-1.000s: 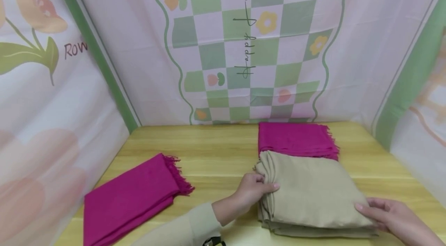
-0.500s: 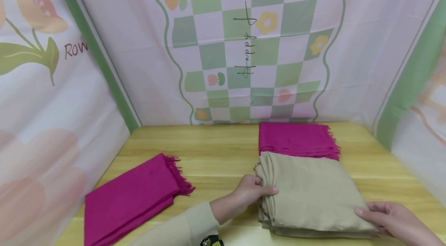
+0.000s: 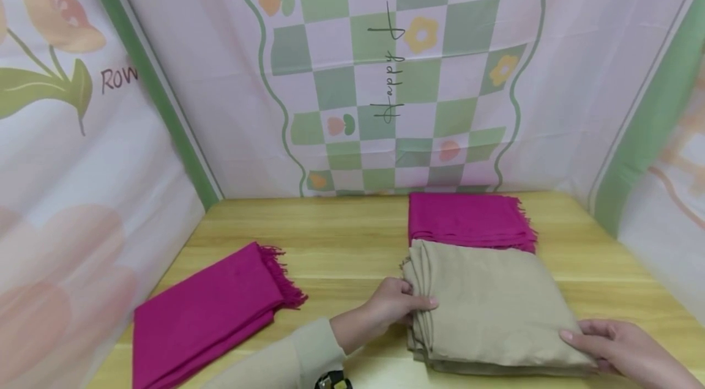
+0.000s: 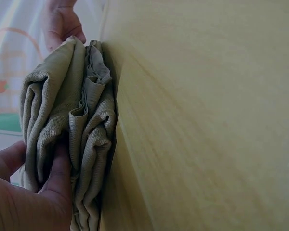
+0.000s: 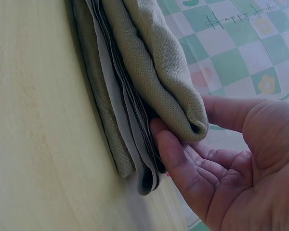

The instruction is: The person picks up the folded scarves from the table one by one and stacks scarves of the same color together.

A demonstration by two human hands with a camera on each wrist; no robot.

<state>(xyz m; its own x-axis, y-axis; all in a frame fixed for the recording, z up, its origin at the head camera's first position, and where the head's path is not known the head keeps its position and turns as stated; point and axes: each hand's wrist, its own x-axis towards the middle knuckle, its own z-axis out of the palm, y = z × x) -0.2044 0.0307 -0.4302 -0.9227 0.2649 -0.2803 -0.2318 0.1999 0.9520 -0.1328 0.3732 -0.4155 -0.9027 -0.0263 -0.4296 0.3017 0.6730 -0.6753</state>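
A folded beige scarf (image 3: 496,303) lies in thick layers at the right front of the wooden table. My left hand (image 3: 393,303) pinches its left edge, thumb on top. In the left wrist view, the fingers of that hand (image 4: 33,192) reach between the upper fold and the layers below. At the near right corner my right hand (image 3: 611,343) pinches the upper fold. The right wrist view has the thumb of this hand (image 5: 241,159) on the outer face and fingertips tucked under the fold. Lower beige layers (image 5: 130,125) rest against the table.
Behind the beige scarf lies a folded magenta scarf (image 3: 468,218) with fringe on its right, its front edge overlapped by the beige one. Another fringed magenta scarf (image 3: 204,318) lies folded at the left. Printed fabric (image 3: 418,101) hangs around the wooden table (image 3: 330,236).
Both hands keep their hold on the beige scarf. They and its upper fold have shifted slightly toward the near side; the magenta scarves have stayed in place.
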